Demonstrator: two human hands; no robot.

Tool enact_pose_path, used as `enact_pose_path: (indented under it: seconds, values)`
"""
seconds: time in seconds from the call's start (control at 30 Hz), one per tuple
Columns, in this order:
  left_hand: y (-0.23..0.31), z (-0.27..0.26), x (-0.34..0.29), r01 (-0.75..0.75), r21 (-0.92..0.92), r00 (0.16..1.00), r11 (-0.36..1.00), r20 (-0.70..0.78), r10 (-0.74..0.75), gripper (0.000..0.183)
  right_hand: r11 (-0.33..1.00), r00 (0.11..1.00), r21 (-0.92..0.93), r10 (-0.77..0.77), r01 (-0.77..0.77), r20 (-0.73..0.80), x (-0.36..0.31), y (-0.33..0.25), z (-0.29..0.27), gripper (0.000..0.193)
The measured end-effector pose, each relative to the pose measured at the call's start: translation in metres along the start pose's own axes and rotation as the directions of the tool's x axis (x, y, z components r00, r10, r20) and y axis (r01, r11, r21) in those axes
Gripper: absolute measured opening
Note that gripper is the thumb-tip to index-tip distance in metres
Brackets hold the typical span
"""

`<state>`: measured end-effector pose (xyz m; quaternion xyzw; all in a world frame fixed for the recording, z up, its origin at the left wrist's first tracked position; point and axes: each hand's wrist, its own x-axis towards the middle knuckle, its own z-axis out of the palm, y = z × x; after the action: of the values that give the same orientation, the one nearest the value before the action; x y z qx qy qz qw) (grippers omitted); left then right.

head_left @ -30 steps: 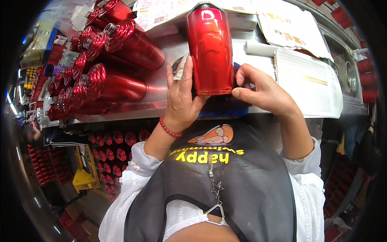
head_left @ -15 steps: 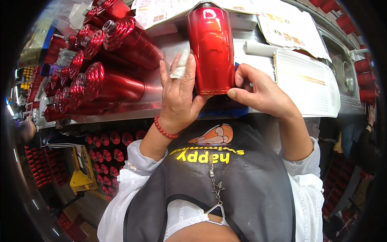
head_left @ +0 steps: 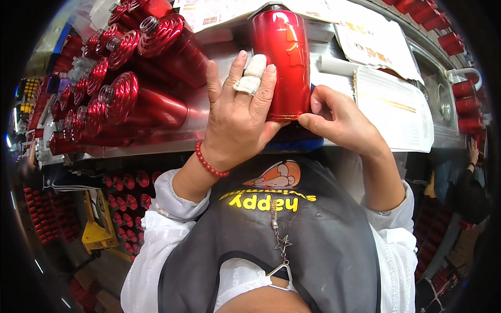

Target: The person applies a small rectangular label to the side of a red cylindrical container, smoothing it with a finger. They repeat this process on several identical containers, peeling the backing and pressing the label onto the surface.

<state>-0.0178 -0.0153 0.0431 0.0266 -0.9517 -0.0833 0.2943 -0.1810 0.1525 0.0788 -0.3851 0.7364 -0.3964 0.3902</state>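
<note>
Left hand splays wider, now overlapping the glossy red vessel | right hand curled, thumb still at base rim | vessel shifted rightward, seemingly being repositioned

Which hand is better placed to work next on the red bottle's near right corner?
Probably the right hand: its thumb is at that corner. The left hand lies along the left side of the bottle, apparently steadying it.

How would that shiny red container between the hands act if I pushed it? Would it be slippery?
The red container might feel slippery, as its glossy surface shows bright reflections. It's probably stiff, since its sides look smooth and hold their shape. Being much taller than wide, it could tip if stood upright.
</note>
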Motion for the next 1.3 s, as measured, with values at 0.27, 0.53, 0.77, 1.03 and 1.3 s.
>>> enact_pose_path:
  seconds: [0.27,0.53,0.77,1.03,1.3]
  values:
    - [-0.013,0.012,-0.01,0.043,-0.077,0.999,0.996,-0.01,-0.044,0.091,0.992,0.995,0.099,0.067,-0.075,0.078,-0.001,0.005,0.001,0.03]
    - [-0.01,0.002,-0.002,0.008,-0.018,0.999,1.0,0.036,-0.007,0.093,0.963,0.984,0.225,0.118,-0.146,0.135,-0.001,0.013,-0.005,0.031]
    - [-0.009,0.002,0.0,-0.003,-0.017,0.999,1.0,0.046,0.004,0.091,0.986,0.987,0.1,0.123,-0.133,0.102,0.002,0.002,-0.003,0.032]
    - [-0.006,-0.007,0.01,-0.055,0.037,0.996,0.998,0.071,0.052,0.084,0.988,0.99,0.108,0.104,-0.114,0.1,0.002,0.001,-0.001,0.031]
    - [-0.004,-0.007,0.013,-0.065,0.049,0.995,0.997,0.079,0.061,0.085,0.978,0.986,0.162,0.108,-0.128,0.128,0.001,0.009,-0.003,0.031]
